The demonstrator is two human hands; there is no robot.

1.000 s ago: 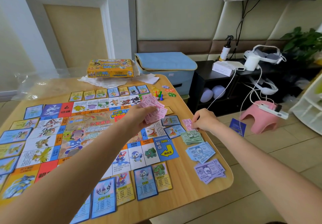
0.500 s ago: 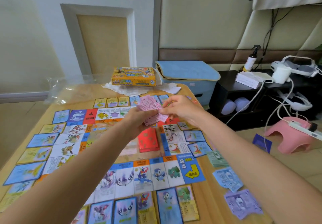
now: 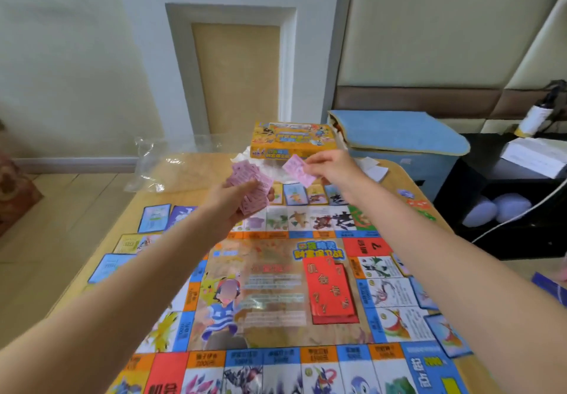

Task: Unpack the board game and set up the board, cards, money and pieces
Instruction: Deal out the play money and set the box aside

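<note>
The colourful game board lies flat on the wooden table, ringed by property cards. A red card deck sits on the board's centre right. My left hand grips a fanned stack of pink money notes above the board's far edge. My right hand pinches a single pink note, held apart to the right of the stack. The orange game box stands at the table's far edge behind both hands.
A crumpled clear plastic bag lies at the far left of the table. Small coloured pieces sit near the right edge. A blue storage box and a black shelf stand to the right.
The view has swung left and forward. My right hand went from the table's right edge to the stack, then pulled one pink note away to the right; both hands rose toward the box.
</note>
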